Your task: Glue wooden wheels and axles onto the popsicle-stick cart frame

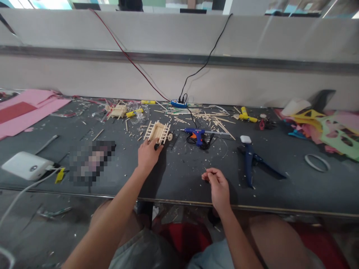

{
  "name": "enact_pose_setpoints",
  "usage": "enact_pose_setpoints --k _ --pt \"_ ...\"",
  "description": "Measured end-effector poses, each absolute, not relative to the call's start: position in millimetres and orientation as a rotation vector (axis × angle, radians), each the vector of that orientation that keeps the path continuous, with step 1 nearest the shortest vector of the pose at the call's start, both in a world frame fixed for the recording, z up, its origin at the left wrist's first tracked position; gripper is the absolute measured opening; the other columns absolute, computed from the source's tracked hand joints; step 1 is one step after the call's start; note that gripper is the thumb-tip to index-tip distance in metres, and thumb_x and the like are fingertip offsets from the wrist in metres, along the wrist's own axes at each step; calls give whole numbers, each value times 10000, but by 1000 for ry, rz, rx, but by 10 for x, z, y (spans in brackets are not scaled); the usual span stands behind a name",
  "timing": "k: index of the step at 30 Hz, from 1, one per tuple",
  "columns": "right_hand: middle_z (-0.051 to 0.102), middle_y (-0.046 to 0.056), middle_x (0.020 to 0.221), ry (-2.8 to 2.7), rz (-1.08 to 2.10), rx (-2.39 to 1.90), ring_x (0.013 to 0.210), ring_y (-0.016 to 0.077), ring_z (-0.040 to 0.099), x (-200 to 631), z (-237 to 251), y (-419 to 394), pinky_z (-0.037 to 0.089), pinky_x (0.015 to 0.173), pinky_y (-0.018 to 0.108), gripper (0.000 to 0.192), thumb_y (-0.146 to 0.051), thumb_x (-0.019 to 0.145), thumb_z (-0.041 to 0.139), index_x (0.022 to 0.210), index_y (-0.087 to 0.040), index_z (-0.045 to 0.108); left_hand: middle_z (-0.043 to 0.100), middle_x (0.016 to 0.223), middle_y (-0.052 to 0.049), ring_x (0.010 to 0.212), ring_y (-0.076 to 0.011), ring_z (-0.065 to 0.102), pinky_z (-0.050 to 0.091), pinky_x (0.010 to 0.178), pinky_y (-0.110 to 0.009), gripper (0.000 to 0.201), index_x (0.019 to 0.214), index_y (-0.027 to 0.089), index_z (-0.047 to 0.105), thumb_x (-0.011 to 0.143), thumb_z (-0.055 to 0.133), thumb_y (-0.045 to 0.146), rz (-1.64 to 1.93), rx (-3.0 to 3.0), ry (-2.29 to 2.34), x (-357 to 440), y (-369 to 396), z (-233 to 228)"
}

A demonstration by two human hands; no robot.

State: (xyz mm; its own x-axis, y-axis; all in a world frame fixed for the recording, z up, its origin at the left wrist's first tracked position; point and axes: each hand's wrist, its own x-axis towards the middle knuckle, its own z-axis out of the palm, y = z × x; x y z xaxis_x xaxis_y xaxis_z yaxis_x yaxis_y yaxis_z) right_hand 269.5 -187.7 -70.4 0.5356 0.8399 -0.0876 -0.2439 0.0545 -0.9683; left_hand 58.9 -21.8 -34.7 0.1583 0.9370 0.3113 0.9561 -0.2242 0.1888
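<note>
A small cart (158, 131) built of thin wooden sticks, with railed sides and a round wheel at its right, rests on the dark table. My left hand (148, 155) grips its near edge between thumb and fingers. Nearer the table's front edge, my right hand (219, 186) is closed, thumb and fingertips pinched together; whether anything tiny is between them is hidden. A blue hot glue gun (198, 136) lies just right of the cart, a glue stick in its back and a small red light showing.
Loose wooden sticks (214, 118) and a blue power strip (178, 103) lie along the back. A second stick model (117, 110) is at back left. Blue cutters (252, 160), a white case (245, 139) and a grey ring (317, 163) lie right; a white power bank (26, 165) left.
</note>
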Motion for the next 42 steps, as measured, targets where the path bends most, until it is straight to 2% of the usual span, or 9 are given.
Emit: enact_pose_setpoints --k 10,21,36,42 --pt "642 -3 683 -595 910 -1281 654 149 593 2693 -708 -1869 462 686 305 146 -330 756 598 831 -205 610 571 1066 -110 949 -275 555 413 805 -375 376 1138 250 573 816 475 418 -498 -2428 -1887 689 103 -214" --pt "636 -8 685 -595 927 -1283 658 143 589 2689 -687 -1867 463 686 295 124 -315 764 591 825 -208 606 562 1073 -118 939 -245 570 426 834 -335 382 1155 210 557 823 462 373 -524 -2488 -1835 752 359 -256" --pt "630 -13 691 -589 944 -1305 666 140 578 2673 -689 -1863 447 693 289 150 -336 776 578 834 -198 585 614 1002 -159 926 -293 588 436 818 -380 366 1077 163 597 817 421 349 -419 -2328 -2006 428 749 -117" --pt "630 -12 700 -592 947 -1309 675 142 582 2678 -708 -1870 441 701 291 145 -330 784 575 842 -197 585 607 1043 -136 916 -262 595 445 801 -341 360 1091 191 576 844 385 372 -423 -2350 -1961 489 697 -177"
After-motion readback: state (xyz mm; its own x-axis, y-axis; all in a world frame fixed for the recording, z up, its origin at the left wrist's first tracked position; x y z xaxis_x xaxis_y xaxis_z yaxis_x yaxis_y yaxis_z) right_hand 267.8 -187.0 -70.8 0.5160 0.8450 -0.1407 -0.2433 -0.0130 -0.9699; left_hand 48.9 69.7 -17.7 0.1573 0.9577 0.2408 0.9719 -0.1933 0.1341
